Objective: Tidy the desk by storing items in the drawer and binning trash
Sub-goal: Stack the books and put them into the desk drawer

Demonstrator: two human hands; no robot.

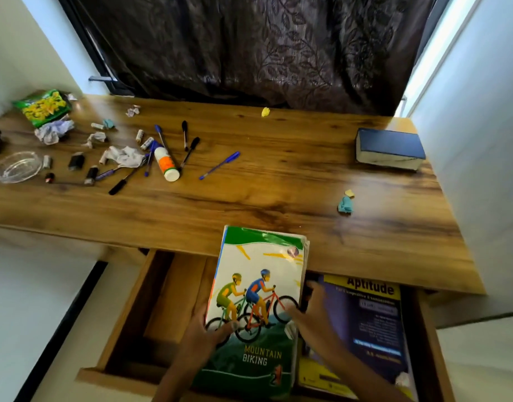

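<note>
I have the glossy green-and-white "Mountain Biking" book point(258, 309) in both hands over the open wooden drawer point(162, 300), its far end lying on the front edge of the brown wood-grain desk point(278, 181). My left hand point(204, 333) grips its left side, thumb curled onto the cover; my right hand point(310, 311) is at its right edge, fingers spread and blurred, so I cannot tell how firmly it holds.

By my reckoning I am early on. One dark blue and yellow "Aptitude" book point(368, 329) already lies in the drawer's right side. Left on the desk: a thick dark blue hardback point(390, 147) at the far right, scattered blue and black pens point(219, 165), a white glue bottle with an orange label point(166, 163), small batteries point(146, 143), a clear glass ashtray point(16, 166). For the bin: crumpled white paper point(53, 131), a green and yellow snack packet point(43, 107), teal and yellow scraps point(345, 203).

No bin is in view. The drawer's near end and my forearms are cut off at the bottom, and a dark object at the left edge is too cropped to name.
</note>
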